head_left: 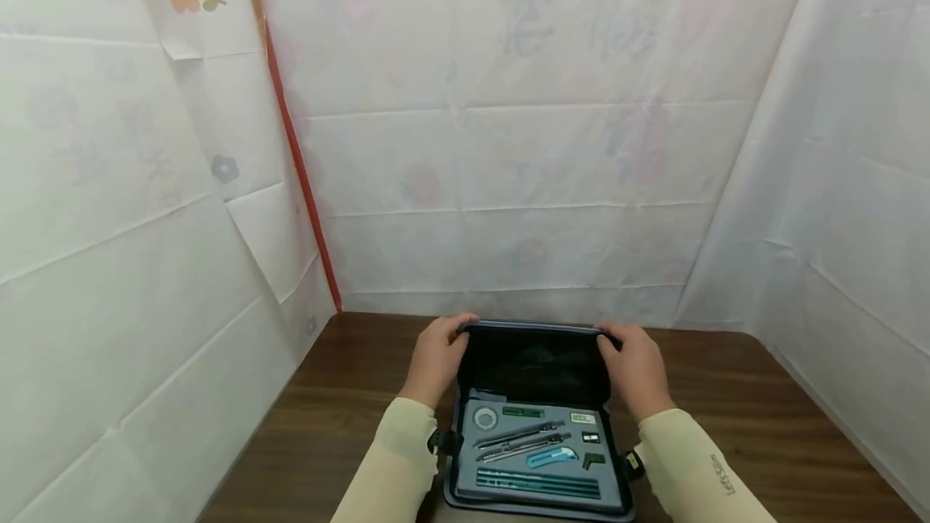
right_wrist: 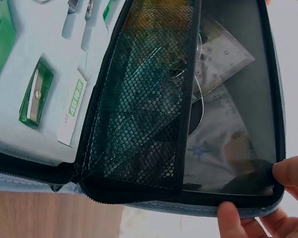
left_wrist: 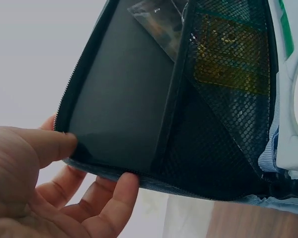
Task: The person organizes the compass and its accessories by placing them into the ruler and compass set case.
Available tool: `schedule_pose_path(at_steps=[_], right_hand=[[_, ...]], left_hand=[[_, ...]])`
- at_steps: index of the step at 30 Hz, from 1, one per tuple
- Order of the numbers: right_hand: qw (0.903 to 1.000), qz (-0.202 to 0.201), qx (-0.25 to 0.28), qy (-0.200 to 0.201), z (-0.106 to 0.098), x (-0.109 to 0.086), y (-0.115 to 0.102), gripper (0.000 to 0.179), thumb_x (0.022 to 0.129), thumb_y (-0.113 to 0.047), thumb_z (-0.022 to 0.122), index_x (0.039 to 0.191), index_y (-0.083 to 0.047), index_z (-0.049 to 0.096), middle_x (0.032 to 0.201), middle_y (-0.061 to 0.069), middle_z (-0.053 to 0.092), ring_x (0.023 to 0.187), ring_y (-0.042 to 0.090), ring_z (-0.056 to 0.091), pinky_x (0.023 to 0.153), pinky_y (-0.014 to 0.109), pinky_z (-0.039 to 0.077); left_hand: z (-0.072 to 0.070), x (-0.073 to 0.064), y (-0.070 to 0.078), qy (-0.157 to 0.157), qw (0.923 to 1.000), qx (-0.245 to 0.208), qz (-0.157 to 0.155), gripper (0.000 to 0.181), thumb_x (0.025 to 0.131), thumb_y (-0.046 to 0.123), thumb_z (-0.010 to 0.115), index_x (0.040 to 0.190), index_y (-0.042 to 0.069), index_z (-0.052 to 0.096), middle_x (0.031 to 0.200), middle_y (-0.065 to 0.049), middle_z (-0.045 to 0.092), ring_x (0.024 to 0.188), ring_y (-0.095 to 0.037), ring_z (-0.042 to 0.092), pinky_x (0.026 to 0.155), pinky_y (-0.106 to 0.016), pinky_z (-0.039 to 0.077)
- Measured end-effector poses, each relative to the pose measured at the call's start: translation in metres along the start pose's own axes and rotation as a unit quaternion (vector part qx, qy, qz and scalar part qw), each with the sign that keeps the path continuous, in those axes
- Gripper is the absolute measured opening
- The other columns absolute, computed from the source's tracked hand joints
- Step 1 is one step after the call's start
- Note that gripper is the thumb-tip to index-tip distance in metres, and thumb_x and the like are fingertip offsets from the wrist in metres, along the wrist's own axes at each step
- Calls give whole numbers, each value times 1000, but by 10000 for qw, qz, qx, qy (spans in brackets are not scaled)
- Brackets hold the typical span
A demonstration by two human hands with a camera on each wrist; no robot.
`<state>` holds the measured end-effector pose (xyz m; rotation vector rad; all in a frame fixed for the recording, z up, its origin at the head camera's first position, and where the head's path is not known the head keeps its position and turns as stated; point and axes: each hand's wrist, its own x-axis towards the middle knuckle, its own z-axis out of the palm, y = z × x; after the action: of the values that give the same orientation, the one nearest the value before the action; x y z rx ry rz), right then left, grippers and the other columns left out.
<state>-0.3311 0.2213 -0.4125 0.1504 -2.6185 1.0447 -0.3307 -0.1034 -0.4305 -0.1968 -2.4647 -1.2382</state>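
An open zippered drawing-instrument case (head_left: pixel 538 504) lies on the table, its lid (head_left: pixel 534 361) tilted up at the far side. My left hand (head_left: pixel 434 357) pinches the lid's far left corner, thumb inside and fingers behind. The far right corner is held the same way by my right hand (head_left: pixel 638 366). In the grey tray sit a white ring (head_left: pixel 485 418), two metal compasses (head_left: pixel 519 446), a blue cutter (head_left: pixel 552 457), several green pencils (head_left: pixel 538 484), a sharpener (right_wrist: pixel 36 94) and an eraser (right_wrist: pixel 72 107). Behind the lid's mesh pocket (right_wrist: pixel 139 99) are clear set squares (right_wrist: pixel 221 129).
A dark wooden table (head_left: pixel 741 410) carries the case. White sheets (head_left: pixel 538 144) hang behind it and on both sides, and a red strip (head_left: pixel 301 168) runs down the left corner.
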Motion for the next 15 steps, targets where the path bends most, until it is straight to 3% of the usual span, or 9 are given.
schedule_pose_path(at_steps=[8,12,15], right_hand=[[9995,10,101,-307,-5,-4,-7,31,109,-24,60,135,-12,73,139,17,67,125,36,64,98,56,55],[9973,278,135,-664,-13,-16,-7,31,109,-26,62,135,-12,73,140,18,68,123,36,66,95,54,57],[9942,586,194,-884,-18,-27,-6,32,108,-27,63,135,-13,74,142,18,67,125,37,65,94,54,57]], left_hand=[[-30,-6,5,-401,9980,-242,-430,22,107,33,67,125,29,78,129,6,73,99,-17,68,86,-44,58],[-41,-11,13,-795,9961,133,-355,16,105,30,69,117,30,79,123,7,76,109,-16,70,93,-46,59],[-46,-17,17,-1171,9920,422,-187,12,104,27,71,111,30,80,117,7,77,103,-16,69,90,-45,59]])
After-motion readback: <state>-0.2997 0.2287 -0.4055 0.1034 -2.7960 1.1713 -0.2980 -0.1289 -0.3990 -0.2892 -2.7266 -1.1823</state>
